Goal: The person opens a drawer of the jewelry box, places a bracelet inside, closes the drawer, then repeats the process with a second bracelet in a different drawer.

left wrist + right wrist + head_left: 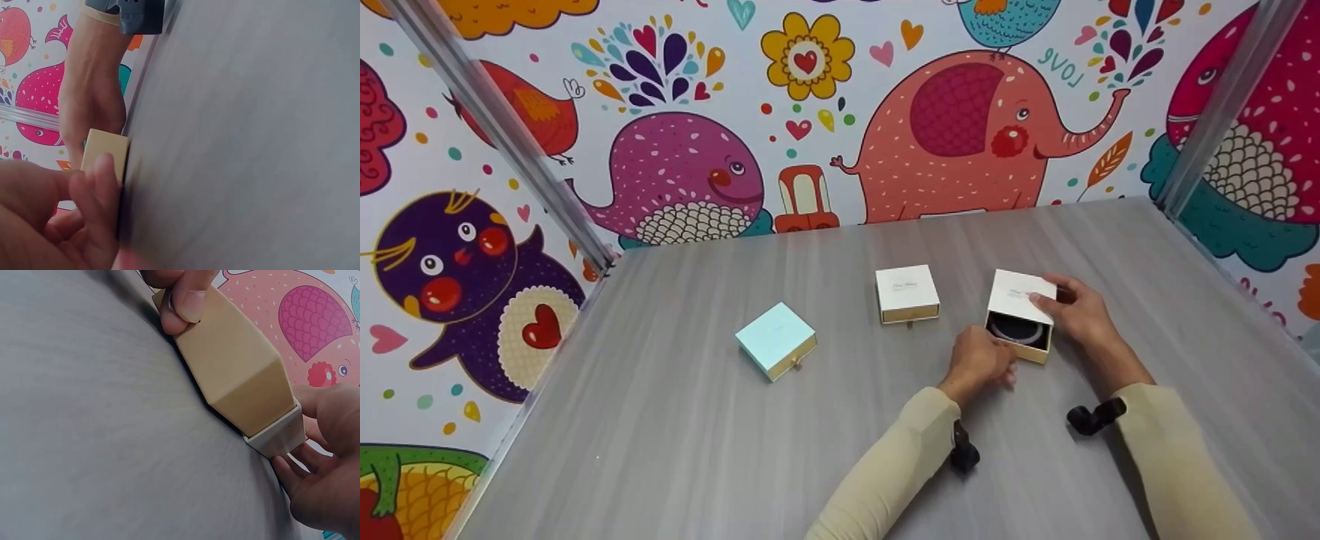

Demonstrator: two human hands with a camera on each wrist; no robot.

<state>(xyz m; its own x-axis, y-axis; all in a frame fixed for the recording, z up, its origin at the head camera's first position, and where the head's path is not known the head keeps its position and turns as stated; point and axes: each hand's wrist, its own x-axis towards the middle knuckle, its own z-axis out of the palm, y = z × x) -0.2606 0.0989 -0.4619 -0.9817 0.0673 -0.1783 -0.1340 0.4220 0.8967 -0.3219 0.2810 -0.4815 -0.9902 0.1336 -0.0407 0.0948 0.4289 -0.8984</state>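
A white drawer-style gift box (1012, 291) stands at the right of the table, its gold-cream drawer (1030, 352) partly out. Inside the drawer, dark lining and a silvery curved band (1005, 335) show; whether it is a bangle I cannot tell. My left hand (979, 356) pinches the drawer's front edge, at the pull. The right wrist view shows those fingertips (191, 306) against the drawer front. On the far side, my right hand (1080, 311) grips the white outer sleeve (278, 433), thumb on top and fingers along its side.
Left of the held box sits a second white box (906, 289), with a small pull tab at its front. Farther left lies a light-blue box (775, 337), turned at an angle. The grey table (697, 450) meets a cartoon-printed wall (817, 150) behind.
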